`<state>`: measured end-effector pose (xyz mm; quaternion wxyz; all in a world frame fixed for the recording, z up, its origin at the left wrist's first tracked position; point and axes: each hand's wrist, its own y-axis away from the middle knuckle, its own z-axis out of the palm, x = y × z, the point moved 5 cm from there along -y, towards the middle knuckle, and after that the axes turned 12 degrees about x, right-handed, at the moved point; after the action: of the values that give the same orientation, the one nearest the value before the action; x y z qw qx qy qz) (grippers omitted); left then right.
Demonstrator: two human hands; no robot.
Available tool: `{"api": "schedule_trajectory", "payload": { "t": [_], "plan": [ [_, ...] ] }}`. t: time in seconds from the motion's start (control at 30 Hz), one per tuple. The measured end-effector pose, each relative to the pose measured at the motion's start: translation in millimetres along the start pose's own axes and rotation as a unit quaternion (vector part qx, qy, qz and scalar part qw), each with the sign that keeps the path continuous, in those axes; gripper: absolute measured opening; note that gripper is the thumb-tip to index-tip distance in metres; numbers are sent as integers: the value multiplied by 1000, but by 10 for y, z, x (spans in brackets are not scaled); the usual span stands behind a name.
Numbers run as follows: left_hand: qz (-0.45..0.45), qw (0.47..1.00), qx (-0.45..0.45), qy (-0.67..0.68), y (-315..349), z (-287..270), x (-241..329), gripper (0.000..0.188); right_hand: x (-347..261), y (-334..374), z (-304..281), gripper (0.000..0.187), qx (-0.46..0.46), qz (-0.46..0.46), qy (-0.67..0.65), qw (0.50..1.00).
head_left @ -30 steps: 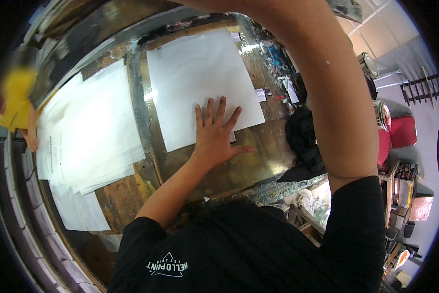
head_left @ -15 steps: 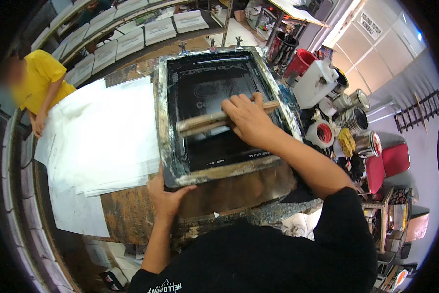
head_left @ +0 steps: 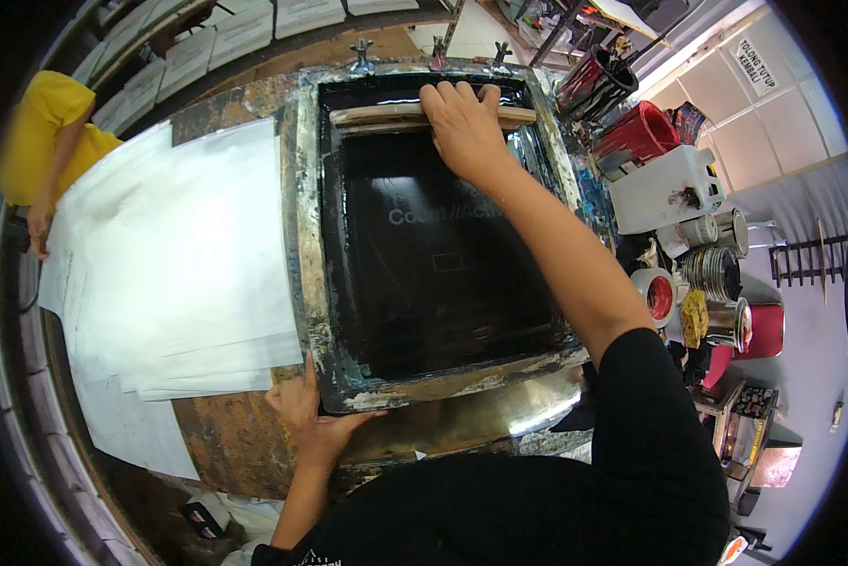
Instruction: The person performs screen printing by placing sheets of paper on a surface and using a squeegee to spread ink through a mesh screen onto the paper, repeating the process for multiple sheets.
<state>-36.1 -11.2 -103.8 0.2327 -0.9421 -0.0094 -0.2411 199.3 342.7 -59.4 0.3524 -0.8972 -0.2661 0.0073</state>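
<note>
Wooden squeegee [head_left: 383, 115] at the black screen's [head_left: 433, 307] far end.
The right hand [head_left: 466, 127] clasps it, fingers curled over its top; the left hand [head_left: 313, 422], thumb and forefinger spread, seems to touch the near left corner of the frame [head_left: 308, 236].

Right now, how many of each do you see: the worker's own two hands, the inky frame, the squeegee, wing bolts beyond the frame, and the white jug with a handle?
Hands: 2 (left hand, right hand)
Frame: 1
Squeegee: 1
Wing bolts: 3
White jug: 1
Total: 8
</note>
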Motion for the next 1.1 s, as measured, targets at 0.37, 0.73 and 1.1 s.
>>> {"api": "schedule_trajectory", "payload": {
  "t": [0.37,0.73,1.1],
  "plan": [
    [-5,1000,-1,-20,17,12,10,120,-501,735,-812,23,-59,25,0,998],
    [-22,999,30,13,24,-7,59,112,-1107,1745,-2067,26,-109,28,-48,993],
    [-192,859,110,461,-348,-379,532,99,-1054,1365,-2872,55,25,56,-63,996]
  ]
}}
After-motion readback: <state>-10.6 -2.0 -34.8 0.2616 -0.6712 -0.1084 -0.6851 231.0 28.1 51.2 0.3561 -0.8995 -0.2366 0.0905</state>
